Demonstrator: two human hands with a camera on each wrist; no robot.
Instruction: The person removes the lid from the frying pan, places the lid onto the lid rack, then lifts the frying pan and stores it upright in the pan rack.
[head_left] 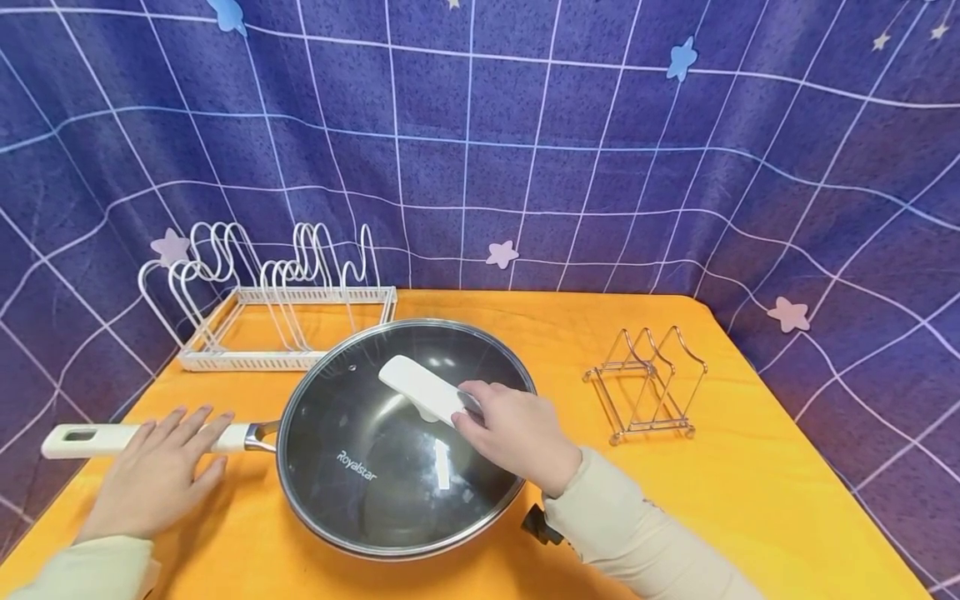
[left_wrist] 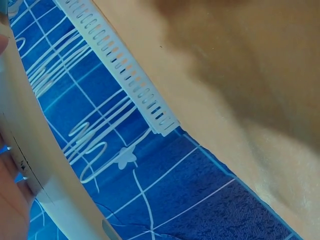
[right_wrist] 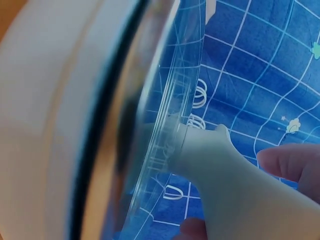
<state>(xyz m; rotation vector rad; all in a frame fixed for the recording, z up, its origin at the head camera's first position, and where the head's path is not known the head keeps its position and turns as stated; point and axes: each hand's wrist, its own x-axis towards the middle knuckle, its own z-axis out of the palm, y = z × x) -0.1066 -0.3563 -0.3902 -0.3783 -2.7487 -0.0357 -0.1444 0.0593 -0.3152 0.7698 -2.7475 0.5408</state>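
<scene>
Apparently the lid (head_left: pixel 337 417) atop the pan (head_left: pixel 242 437) is being handled, right hand (head_left: pixel 521 433) gripping it, left hand (head_left: pixel 153 483) straight-fingered, next move needing steadiness.

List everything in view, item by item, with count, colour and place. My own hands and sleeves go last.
Pan: 1, pale outside, centre of the table
Pan handle: 1, cream, pointing left
Lid: 1, clear glass marked "Royalstar", over the pan
Lid handle: 1, white, on top of the lid
Large rack: 1, white, back left
Small rack: 1, metallic, right
Table: 1, orange top, under everything
Backdrop: dark blue with pale grid lines, behind the table
Stars: several, pink, blue and yellowish, on the backdrop
Dark object: 1, black, beside the right sleeve, identity unclear
Left hand: 1, at the pan handle
Right hand: 1, holding the lid handle
Sleeves: 2, cream, at both wrists
</scene>
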